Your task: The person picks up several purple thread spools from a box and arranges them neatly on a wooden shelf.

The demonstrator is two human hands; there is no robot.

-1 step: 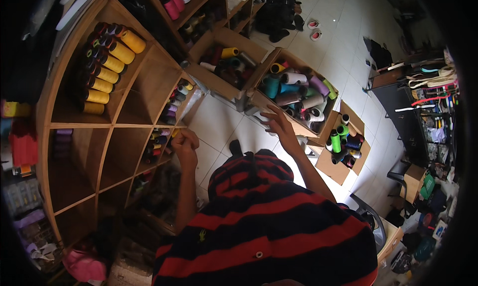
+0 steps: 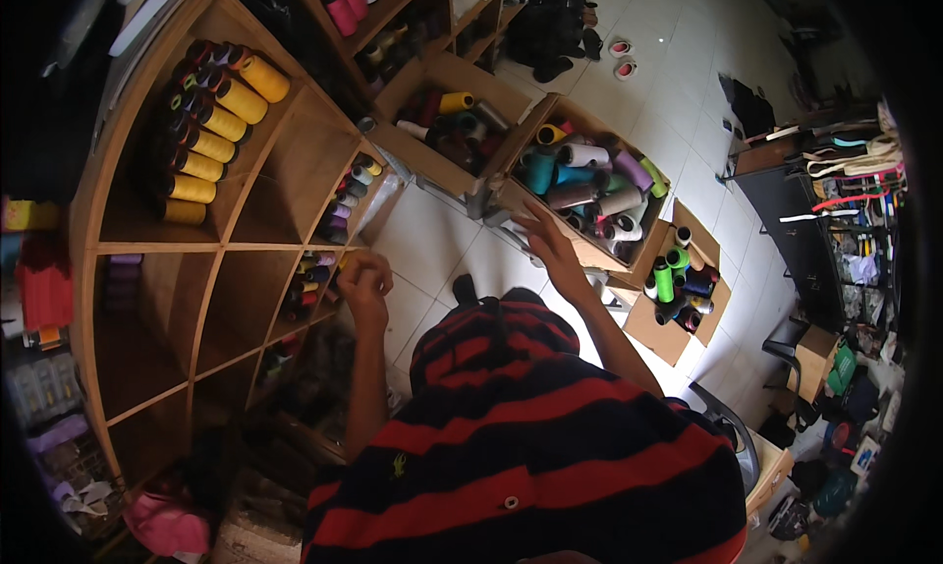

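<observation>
Two hands out: left hand (image 2: pixel 365 281) fingers curled by wooden shelf (image 2: pixel 211 259), right hand (image 2: pixel 542 240) fingers spread at cardboard box (image 2: pixel 643 259) rim.

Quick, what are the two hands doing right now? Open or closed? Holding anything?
Left hand: curled closed beside the wooden shelf; whether it holds anything cannot be told.
Right hand: open, fingers stretched onto the cardboard box of thread cones, holding nothing.
</observation>
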